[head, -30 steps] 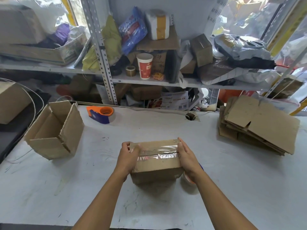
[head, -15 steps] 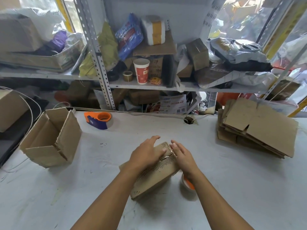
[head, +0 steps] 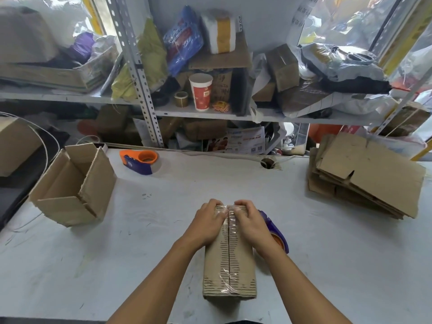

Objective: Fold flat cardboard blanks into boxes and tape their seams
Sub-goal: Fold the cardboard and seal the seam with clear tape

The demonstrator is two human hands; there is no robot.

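A small closed cardboard box [head: 229, 265] lies on the white table [head: 327, 253], its long side pointing toward me. Clear tape runs along its centre seam. My left hand [head: 207, 224] and my right hand [head: 251, 224] sit side by side on the far end of the box. Their fingers curl over the far edge on either side of the taped seam. A purple and orange tape dispenser [head: 277, 233] lies just right of the box, partly hidden by my right wrist.
An open, folded box [head: 72, 185] stands at the left of the table. A second orange and purple tape dispenser [head: 140, 160] lies at the back. A stack of flat cardboard blanks [head: 364, 181] sits at the right. Cluttered metal shelves [head: 205, 113] rise behind the table.
The box has been turned from lying crosswise to lengthwise. Both hands moved from its two sides to its far end, over the taped seam.
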